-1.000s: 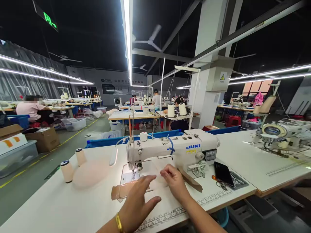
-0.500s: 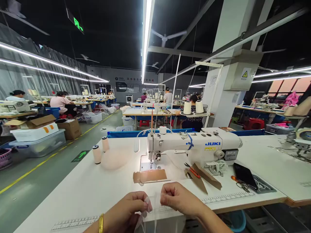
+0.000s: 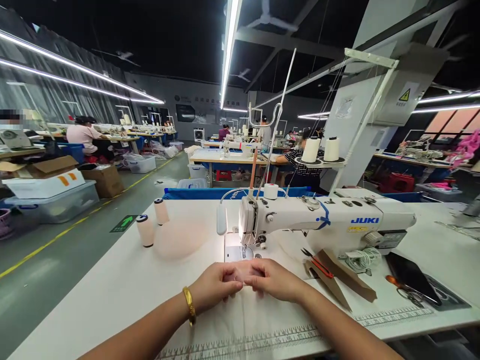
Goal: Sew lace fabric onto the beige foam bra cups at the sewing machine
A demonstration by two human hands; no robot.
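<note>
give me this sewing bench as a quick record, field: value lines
left hand: pinching sheer fabric, gold bracelet at wrist
right hand: pinching the same fabric
machine: white JUKI sewing machine, beyond the hands
thread: two peach cones, left of machine
cutting tool: red-handled thread snips, on brown folded material
right side: black phone
near edge: measuring scale

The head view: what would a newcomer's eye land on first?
Probably the white sewing machine, lit at its left end, just beyond the left hand and right hand, which pinch sheer cloth. Red snips lie on brown strips to the right; two peach cones stand at the table's left.
</note>
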